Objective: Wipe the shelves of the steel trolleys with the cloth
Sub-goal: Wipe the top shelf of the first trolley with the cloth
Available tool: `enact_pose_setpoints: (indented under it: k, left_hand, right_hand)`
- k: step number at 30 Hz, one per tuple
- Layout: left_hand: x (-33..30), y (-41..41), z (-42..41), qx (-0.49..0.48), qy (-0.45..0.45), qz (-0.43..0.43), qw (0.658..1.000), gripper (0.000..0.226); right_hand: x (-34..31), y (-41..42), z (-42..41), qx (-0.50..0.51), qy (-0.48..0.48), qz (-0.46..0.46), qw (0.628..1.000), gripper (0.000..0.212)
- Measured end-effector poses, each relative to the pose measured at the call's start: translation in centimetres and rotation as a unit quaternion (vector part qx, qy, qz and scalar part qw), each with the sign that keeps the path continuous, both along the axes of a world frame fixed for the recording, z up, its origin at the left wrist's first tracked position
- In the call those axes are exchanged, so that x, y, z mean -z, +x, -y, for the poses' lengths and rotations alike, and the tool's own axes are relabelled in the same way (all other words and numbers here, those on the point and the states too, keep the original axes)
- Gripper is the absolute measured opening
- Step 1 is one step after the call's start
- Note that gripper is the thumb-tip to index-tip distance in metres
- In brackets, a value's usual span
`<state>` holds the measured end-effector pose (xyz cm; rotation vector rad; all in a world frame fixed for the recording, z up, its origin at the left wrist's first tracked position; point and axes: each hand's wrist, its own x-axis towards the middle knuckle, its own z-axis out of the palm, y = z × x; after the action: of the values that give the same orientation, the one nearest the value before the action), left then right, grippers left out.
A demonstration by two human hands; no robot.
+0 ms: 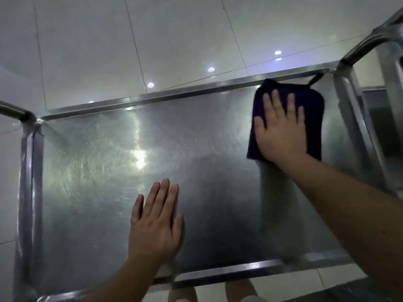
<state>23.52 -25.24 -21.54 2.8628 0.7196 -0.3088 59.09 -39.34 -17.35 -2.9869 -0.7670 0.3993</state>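
My right hand is flat on the cloth, fingers straight and a little spread, palm pressing it down onto the steel. Nothing pinched, just the open palm bearing on the fabric. The cloth is dark purple, folded into a rectangle, up in the far right corner of the shelf, its top edge touching the far rim, with a small dark loop poking out over that rim. My left hand lies flat too, fingers together and straight, resting bare on the shelf near the near edge, well apart from the cloth. The shelf surface is scuffed with swirl marks and throws back a bright glare left of centre. Upright posts rise at the corners, another at far left. Beyond the far rim, pale floor tiles with small round light reflections.
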Motion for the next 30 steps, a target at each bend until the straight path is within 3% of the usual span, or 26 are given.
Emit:
enact_pose_setpoints:
  k: [2,5,8,14,22,30]
  left_hand:
    - [0.0,0.0,0.0,0.002,-0.001,0.000,1.000,0.068]
    - [-0.2,0.1,0.1,-0.004,0.000,0.003,1.000,0.068]
    - [-0.5,0.3,0.2,-0.005,0.002,-0.002,1.000,0.068]
    - [-0.3,0.2,0.2,-0.010,0.006,0.003,1.000,0.067]
    - [-0.1,0.2,0.1,-0.005,0.020,0.007,1.000,0.068]
    - [-1.4,0.6,0.7,-0.013,0.008,0.017,1.000,0.067]
  right_hand:
    - [0.4,-3.8,-2.5,-0.111,0.004,-0.017,0.994,0.068]
    - [0.8,-7.4,-7.2,-0.304,0.024,-0.051,0.951,0.064]
    - [0.9,-7.5,-10.9,-0.387,0.031,-0.055,0.920,0.062]
    - [1.1,0.6,-10.3,-0.257,0.035,-0.015,0.966,0.064]
    - [-0.4,11.9,7.2,-0.056,-0.015,-0.008,0.998,0.071]
    - [-1.0,3.6,17.2,-0.088,-0.042,-0.022,0.995,0.070]
